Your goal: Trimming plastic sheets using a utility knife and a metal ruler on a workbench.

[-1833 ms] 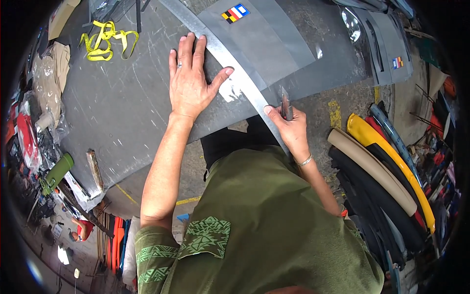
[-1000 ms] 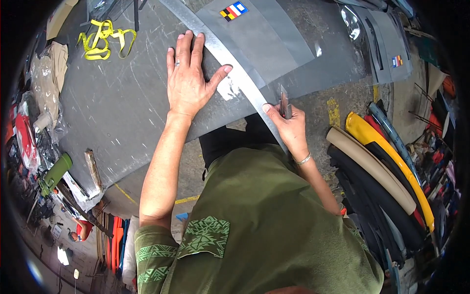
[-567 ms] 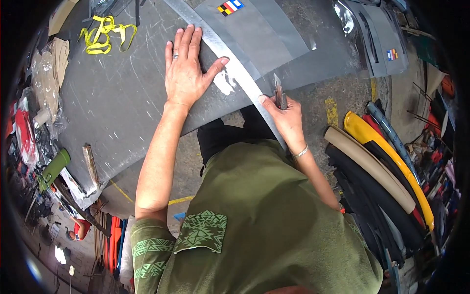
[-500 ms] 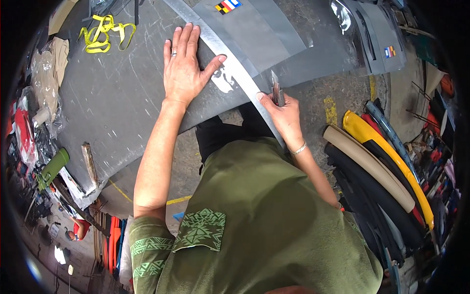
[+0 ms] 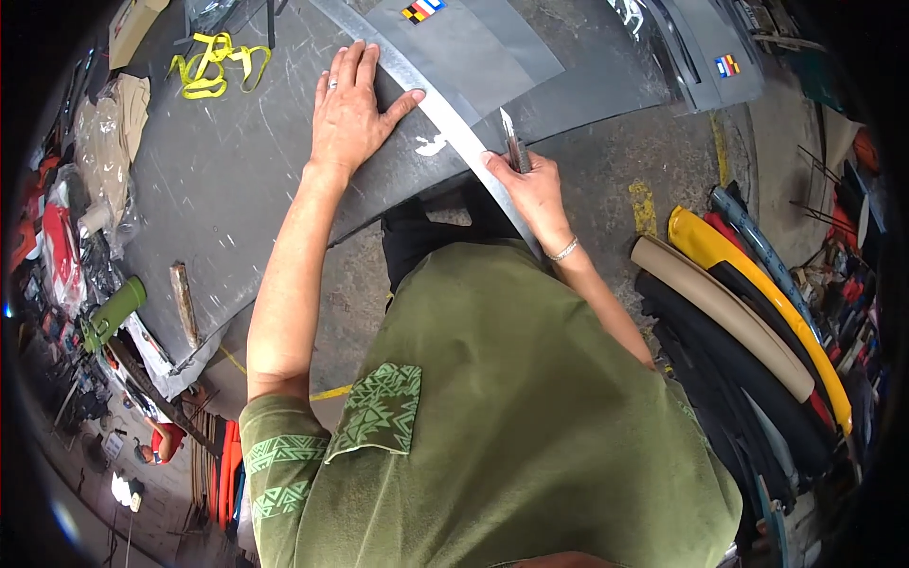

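Holds a cutter (image 5: 514, 144) in the right grip (image 5: 535, 194), just right of centre in the upper half of the frame, with fingers curled closed around the handle and blade pointing toward the top edge. Rests the thumb of the same grip on a metal ruler (image 5: 447, 115). Wears a bracelet (image 5: 565, 251) on that wrist.

Lays the left grip (image 5: 347, 118) palm down on the tabletop (image 5: 251, 180), left of centre in the upper half, opened flat with thumb spread out. Touches the ruler's left edge with fingertips and thumb tip. Wears a ring (image 5: 332, 84) there.

Slants the ruler from the top edge, left of centre, down to the green shirt (image 5: 530, 379) near the middle of the frame. Shows along its right side, at top centre, a grey sheet (image 5: 478, 59) with a colourful patch (image 5: 422, 10); near its lower corner, the cutter's blade.

Farther out, shows yellow tape (image 5: 202, 94) loosely tangled at upper left, a grey panel (image 5: 701, 87) at upper right, a tan roll (image 5: 724, 317) and a yellow roll (image 5: 701, 237) at right, and a green roll (image 5: 115, 301) at left.
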Tool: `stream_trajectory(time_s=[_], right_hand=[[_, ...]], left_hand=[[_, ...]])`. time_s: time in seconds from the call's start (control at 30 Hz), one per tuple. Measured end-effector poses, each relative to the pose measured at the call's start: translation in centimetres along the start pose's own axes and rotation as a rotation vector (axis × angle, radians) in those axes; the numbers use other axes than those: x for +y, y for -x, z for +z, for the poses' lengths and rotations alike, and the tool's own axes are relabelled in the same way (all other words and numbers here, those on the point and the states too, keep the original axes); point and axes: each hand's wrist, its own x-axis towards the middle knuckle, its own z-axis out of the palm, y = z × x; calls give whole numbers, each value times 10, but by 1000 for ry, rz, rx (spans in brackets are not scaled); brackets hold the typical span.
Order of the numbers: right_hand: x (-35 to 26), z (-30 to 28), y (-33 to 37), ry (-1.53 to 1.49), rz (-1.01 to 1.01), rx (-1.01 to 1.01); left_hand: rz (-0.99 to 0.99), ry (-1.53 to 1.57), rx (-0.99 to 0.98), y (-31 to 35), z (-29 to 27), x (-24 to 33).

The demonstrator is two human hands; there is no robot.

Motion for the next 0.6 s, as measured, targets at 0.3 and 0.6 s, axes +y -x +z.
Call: stream_trajectory(time_s=[0.3, 0.6], right_hand=[[-6, 0, 4, 25, 13, 0], [-3, 0, 3, -11, -4, 1]], left_hand=[[-23, 31, 89, 9, 16, -4], [-38, 49, 57, 9, 16, -3]])
